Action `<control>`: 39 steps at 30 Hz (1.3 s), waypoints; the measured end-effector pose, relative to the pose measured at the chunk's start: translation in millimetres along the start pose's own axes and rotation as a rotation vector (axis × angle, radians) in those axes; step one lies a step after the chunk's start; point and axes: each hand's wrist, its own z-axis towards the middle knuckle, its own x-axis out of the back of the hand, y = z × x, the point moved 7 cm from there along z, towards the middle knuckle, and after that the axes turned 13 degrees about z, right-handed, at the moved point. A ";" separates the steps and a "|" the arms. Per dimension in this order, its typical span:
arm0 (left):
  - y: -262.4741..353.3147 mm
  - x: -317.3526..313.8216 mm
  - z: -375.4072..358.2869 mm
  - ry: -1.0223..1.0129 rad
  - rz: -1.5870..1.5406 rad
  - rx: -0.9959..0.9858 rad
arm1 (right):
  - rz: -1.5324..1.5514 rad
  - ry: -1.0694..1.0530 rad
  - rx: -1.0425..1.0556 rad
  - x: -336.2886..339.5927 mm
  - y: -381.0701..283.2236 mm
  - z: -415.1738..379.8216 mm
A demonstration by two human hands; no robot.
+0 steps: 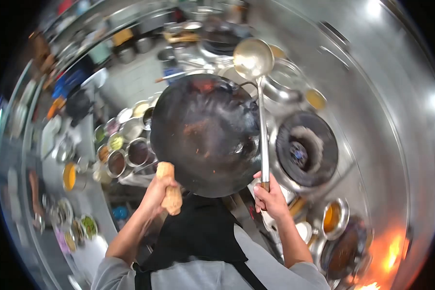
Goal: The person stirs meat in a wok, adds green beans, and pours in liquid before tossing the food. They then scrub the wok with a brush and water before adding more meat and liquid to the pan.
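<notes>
My left hand (pixel 158 193) is closed around a beige bundle (pixel 170 193), which looks like a rolled cloth, against the near left rim of a large dark wok (pixel 205 140). The wok is away from the burner and in front of my body, its blackened inside facing me with a few reddish-brown specks. My right hand (pixel 271 195) grips the handle end of a long metal ladle (pixel 254 59). The ladle points away from me along the wok's right side, its bowl beyond the far rim. Any wok handle under the bundle is hidden.
Right of the wok is a round burner (pixel 307 149) with a bluish glow. Flames (pixel 394 253) rise at the lower right, near another dark pan (pixel 345 251). A metal pot of orange liquid (pixel 332 217) stands close by. Several ingredient containers (pixel 116 163) crowd the left counter.
</notes>
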 end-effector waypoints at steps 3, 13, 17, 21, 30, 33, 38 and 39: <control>12.4 -93.6 65.4 -0.167 0.079 -0.010 | 0.188 0.308 0.166 45.3 -22.8 -27.7; -49.1 -369.4 238.2 -0.742 0.191 0.172 | -0.003 0.827 0.303 240.2 -147.6 62.0; -82.0 -417.7 278.8 -0.916 0.184 0.375 | -0.147 1.015 0.157 342.6 -204.3 187.0; -117.8 -438.3 316.0 -0.833 0.297 0.182 | 0.292 0.933 0.200 380.3 -205.7 295.5; -123.5 -439.1 320.9 -0.643 0.308 0.179 | -0.647 1.046 -0.084 338.0 -239.7 292.4; -92.8 -428.2 310.6 -0.851 0.367 0.266 | -0.597 1.110 0.126 322.3 -217.2 297.4; -49.2 -355.8 309.1 -0.955 0.456 0.484 | -0.108 0.873 0.311 313.6 -174.8 349.2; -41.7 -339.2 316.5 -0.913 0.409 0.533 | -0.015 0.856 0.276 314.6 -162.4 362.1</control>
